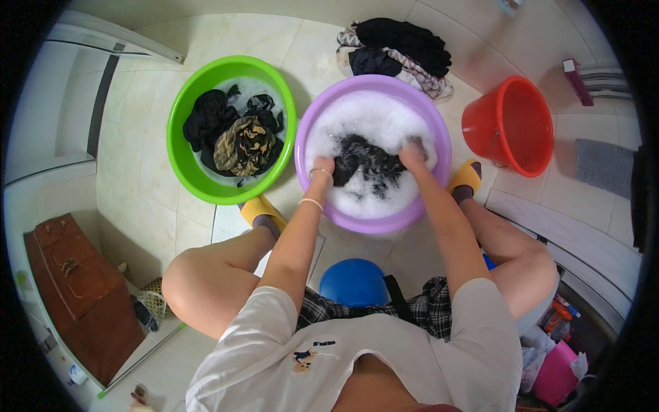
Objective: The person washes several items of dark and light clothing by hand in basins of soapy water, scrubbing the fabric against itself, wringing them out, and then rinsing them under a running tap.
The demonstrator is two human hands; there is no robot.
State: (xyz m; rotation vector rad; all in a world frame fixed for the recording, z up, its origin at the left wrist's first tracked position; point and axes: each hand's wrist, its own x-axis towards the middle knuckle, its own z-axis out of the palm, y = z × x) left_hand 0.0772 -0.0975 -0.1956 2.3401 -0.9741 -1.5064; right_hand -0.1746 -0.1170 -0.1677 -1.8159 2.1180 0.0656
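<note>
Both my hands are in a purple plastic basin (378,224) full of white suds, one at each side of a wet black garment (368,159). My left hand (324,167), below a bangle, is closed on the garment's left edge. My right hand (413,153) grips its right side, the fingers partly hidden by foam. To the left stands a green plastic basin (175,139) holding black clothes (208,118) and a camouflage-patterned garment (244,147) in soapy water. Beyond the purple basin, a pile of dark and patterned clothes (404,46) lies on the floor.
A red bucket (481,123) leans or stands at the right, by the wall. A blue rounded object (354,283) is between my legs. A brown cabinet or case (82,293) is at the lower left. A grey cloth (603,167) and a pink container (556,373) are at the right.
</note>
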